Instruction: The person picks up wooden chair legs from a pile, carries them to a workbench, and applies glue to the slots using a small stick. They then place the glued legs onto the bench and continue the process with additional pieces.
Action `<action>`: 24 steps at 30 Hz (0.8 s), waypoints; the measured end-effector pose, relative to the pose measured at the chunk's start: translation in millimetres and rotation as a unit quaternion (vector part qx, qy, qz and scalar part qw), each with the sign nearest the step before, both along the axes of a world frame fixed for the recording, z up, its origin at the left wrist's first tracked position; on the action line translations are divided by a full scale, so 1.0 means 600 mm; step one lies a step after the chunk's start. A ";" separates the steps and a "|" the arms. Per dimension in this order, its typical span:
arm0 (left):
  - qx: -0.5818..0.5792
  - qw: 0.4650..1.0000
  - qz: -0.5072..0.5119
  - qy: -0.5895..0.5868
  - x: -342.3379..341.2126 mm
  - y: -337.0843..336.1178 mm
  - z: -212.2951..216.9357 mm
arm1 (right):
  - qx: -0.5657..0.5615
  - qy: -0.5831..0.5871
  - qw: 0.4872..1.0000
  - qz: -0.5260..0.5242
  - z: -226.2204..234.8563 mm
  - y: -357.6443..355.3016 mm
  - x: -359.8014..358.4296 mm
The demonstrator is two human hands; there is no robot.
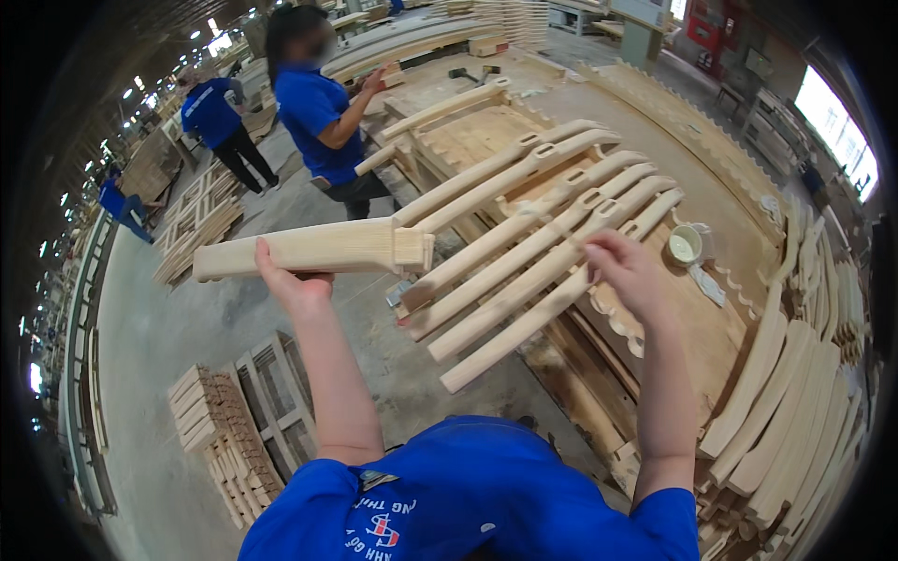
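My left hand (297,288) is closed around a broad pale wooden piece (309,248), gripping it from below. This piece lies nearly level at left, with a stepped block at its right end. Several long wooden bars (510,285) with oval slots near their far ends rest side by side on the workbench, their near ends jutting past its edge. Over the rightmost bars is my right hand (625,273), its fingers bent and pinched together. Whatever is between those fingertips, if anything, is too blurred to make out.
A white pot (686,245) of pale liquid stands on the workbench (720,341), beside a white rag (708,286). Curved wooden parts (776,421) are stacked at right. At lower left are piled wood blocks (220,435) and a pallet (281,402). A co-worker (318,112) stands across the bench.
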State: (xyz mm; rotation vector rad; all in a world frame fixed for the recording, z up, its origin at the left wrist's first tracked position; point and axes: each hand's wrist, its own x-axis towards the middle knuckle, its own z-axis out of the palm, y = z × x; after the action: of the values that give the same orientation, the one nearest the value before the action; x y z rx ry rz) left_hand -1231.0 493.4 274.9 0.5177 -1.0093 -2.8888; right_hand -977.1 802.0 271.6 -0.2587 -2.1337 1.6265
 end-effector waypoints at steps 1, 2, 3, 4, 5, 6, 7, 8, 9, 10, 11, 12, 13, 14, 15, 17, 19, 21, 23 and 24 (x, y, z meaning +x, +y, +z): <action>0.000 1.000 0.005 -0.004 0.003 -0.006 0.004 | 0.021 -0.027 0.999 0.040 0.012 -0.031 -0.026; 0.010 1.000 0.010 0.004 0.007 -0.014 0.007 | 0.017 -0.056 0.996 0.067 0.035 -0.067 -0.047; 0.012 1.000 0.016 0.007 0.010 -0.016 0.009 | 0.020 -0.047 0.994 0.094 0.035 -0.084 -0.066; 0.015 1.000 0.022 0.010 0.011 -0.018 0.011 | 0.097 -0.062 0.990 0.083 0.045 -0.098 -0.085; 0.014 0.999 0.033 0.010 0.011 -0.029 0.008 | 0.171 -0.079 0.979 0.076 0.054 -0.115 -0.100; 0.007 0.999 0.040 0.016 0.008 -0.040 0.004 | 0.220 -0.068 0.971 0.057 0.056 -0.130 -0.108; -0.001 0.999 0.047 0.021 0.004 -0.049 -0.001 | 0.268 -0.056 0.961 0.037 0.056 -0.143 -0.115; -0.008 0.998 0.055 0.027 0.003 -0.059 -0.004 | 0.316 -0.043 0.948 0.018 0.054 -0.153 -0.119; -0.009 0.997 0.068 0.033 0.000 -0.068 -0.007 | 0.349 -0.003 0.937 -0.002 0.051 -0.162 -0.124; -0.011 0.996 0.081 0.039 -0.002 -0.075 -0.009 | 0.381 0.037 0.924 -0.022 0.047 -0.169 -0.128; -0.013 0.995 0.090 0.045 -0.004 -0.077 -0.008 | 0.411 0.076 0.907 -0.046 0.043 -0.174 -0.131; -0.014 0.994 0.101 0.033 -0.006 -0.080 -0.007 | 0.426 0.103 0.897 -0.059 0.035 -0.178 -0.136; -0.014 0.994 0.104 0.030 -0.005 -0.084 -0.006 | 0.441 0.129 0.885 -0.073 0.025 -0.182 -0.143; -0.013 0.994 0.105 0.028 -0.006 -0.086 -0.004 | 0.457 0.156 0.871 -0.089 0.019 -0.185 -0.148; -0.012 0.994 0.106 0.026 -0.006 -0.089 -0.005 | 0.457 0.159 0.872 -0.082 0.015 -0.188 -0.150; -0.005 0.995 0.096 0.028 -0.010 -0.100 -0.007 | 0.456 0.164 0.872 -0.071 0.009 -0.194 -0.152; -0.006 0.996 0.089 0.028 -0.012 -0.107 -0.009 | 0.463 0.170 0.869 -0.048 0.009 -0.195 -0.153; -0.014 0.996 0.083 0.025 -0.011 -0.108 -0.004 | 0.472 0.169 0.865 -0.025 0.011 -0.193 -0.155; -0.021 0.997 0.080 0.012 -0.009 -0.108 0.001 | 0.484 0.164 0.860 -0.004 0.014 -0.191 -0.156; -0.025 0.997 0.077 0.006 -0.009 -0.108 0.002 | 0.480 0.167 0.861 0.015 0.015 -0.188 -0.156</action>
State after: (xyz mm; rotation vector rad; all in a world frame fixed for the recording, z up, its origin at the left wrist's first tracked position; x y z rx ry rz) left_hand -1236.2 428.8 276.1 0.5489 -0.9888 -2.7217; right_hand -1070.6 689.0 280.6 0.3515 -2.3551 0.3999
